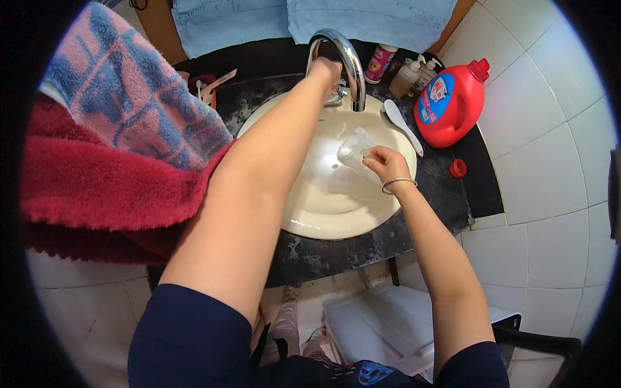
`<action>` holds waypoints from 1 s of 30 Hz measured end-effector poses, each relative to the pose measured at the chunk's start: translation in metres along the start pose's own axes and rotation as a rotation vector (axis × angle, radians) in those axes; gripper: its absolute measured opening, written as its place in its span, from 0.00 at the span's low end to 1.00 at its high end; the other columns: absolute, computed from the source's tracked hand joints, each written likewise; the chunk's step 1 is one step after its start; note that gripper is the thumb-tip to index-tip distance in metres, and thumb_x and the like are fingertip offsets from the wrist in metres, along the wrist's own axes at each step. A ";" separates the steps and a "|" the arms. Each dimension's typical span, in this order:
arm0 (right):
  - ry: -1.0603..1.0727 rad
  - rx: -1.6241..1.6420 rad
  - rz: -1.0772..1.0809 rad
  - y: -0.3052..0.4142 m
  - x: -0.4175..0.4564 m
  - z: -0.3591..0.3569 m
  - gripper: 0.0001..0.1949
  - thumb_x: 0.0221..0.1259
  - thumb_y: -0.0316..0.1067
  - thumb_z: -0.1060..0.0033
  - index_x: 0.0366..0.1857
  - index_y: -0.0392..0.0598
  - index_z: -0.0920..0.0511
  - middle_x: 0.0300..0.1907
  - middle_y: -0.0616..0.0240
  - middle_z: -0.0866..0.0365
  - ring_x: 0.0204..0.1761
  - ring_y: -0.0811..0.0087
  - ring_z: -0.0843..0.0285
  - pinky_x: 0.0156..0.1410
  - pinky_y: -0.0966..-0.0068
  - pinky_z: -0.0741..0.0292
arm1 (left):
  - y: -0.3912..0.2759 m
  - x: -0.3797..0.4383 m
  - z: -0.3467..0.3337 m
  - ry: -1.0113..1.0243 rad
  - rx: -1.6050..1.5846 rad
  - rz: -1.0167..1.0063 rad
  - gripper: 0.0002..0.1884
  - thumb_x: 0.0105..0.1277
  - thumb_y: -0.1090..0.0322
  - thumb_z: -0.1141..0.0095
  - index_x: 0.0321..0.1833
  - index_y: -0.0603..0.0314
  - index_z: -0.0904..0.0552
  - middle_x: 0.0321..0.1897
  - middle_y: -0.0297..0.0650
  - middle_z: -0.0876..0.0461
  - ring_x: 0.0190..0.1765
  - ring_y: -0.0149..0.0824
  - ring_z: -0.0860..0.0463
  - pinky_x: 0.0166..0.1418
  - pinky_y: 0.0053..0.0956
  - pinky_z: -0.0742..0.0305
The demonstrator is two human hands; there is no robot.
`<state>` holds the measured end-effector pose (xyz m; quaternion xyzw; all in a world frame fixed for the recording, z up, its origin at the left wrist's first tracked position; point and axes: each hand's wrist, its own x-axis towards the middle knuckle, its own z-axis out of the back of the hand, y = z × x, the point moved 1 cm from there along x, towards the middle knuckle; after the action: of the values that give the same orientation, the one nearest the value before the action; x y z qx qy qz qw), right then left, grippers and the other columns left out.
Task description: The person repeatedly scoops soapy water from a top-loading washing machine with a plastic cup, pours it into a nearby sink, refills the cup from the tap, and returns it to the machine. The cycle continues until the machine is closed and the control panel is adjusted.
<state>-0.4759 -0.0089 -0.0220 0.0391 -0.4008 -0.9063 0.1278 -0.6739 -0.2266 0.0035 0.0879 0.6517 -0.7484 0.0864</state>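
Observation:
My left hand reaches across the basin to the chrome faucet. Its fingers curl down over the faucet's base, where the handle is largely hidden by the hand and the spout. Over the right part of the cream ceramic sink, my right hand pinches a clear plastic cup by its edge. The cup is tilted, below and in front of the spout, with its far part blurred. A metal bangle circles my right wrist.
A white-handled brush or scoop lies on the sink's right rim. Beside it stand a red detergent jug, a loose red cap, pump bottles and a pink bottle. Red and patterned towels cover the left side.

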 end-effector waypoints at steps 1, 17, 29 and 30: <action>0.002 0.020 -0.035 -0.005 -0.001 0.002 0.14 0.53 0.39 0.30 0.40 0.42 0.17 0.33 0.58 0.16 0.34 0.66 0.18 0.44 0.72 0.24 | 0.011 -0.003 -0.009 0.013 0.167 0.024 0.14 0.65 0.65 0.47 0.52 0.59 0.23 0.41 0.44 0.19 0.38 0.40 0.19 0.37 0.31 0.22; 0.093 0.242 -0.155 0.013 -0.017 -0.009 0.08 0.60 0.32 0.35 0.38 0.40 0.21 0.27 0.74 0.23 0.29 0.82 0.30 0.37 0.83 0.31 | 0.046 -0.009 -0.044 0.167 -0.911 0.164 0.13 0.74 0.63 0.64 0.40 0.63 0.26 0.33 0.45 0.24 0.35 0.44 0.19 0.46 0.44 0.17; 0.151 0.796 -0.319 0.011 -0.050 -0.010 0.09 0.69 0.39 0.45 0.34 0.47 0.27 0.27 0.70 0.24 0.30 0.77 0.26 0.41 0.80 0.28 | 0.010 -0.041 -0.029 0.276 -0.546 0.173 0.12 0.73 0.68 0.54 0.54 0.66 0.28 0.51 0.49 0.24 0.55 0.48 0.22 0.54 0.43 0.19; 0.145 0.841 -0.345 0.011 -0.050 -0.012 0.09 0.70 0.39 0.45 0.34 0.47 0.27 0.26 0.70 0.24 0.29 0.77 0.26 0.40 0.80 0.28 | 0.013 -0.038 -0.029 0.293 -0.558 0.175 0.14 0.72 0.67 0.51 0.56 0.65 0.28 0.52 0.47 0.26 0.54 0.47 0.23 0.52 0.45 0.19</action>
<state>-0.4234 -0.0114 -0.0237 0.2170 -0.7114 -0.6680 -0.0240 -0.6334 -0.1995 -0.0034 0.2233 0.8272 -0.5099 0.0765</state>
